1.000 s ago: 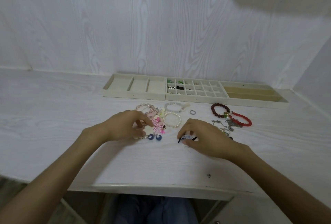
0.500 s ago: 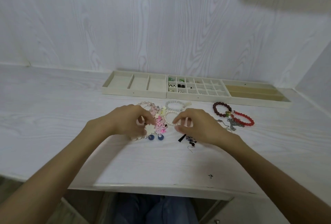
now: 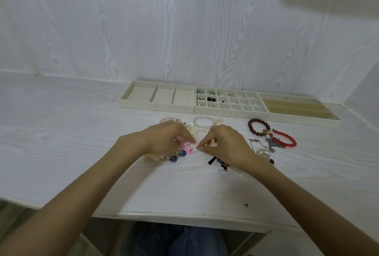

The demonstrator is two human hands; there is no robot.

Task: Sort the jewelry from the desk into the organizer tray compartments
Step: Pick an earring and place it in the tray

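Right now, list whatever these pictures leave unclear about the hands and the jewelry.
Head view only:
- The right hand pinches something tiny at its fingertips; too small to identify.
- The left hand covers part of the pink flower pieces; its grip cannot be told.
- Contents of the middle tray small compartments: too small to name.
- The silver chains are tangled; count unclear.
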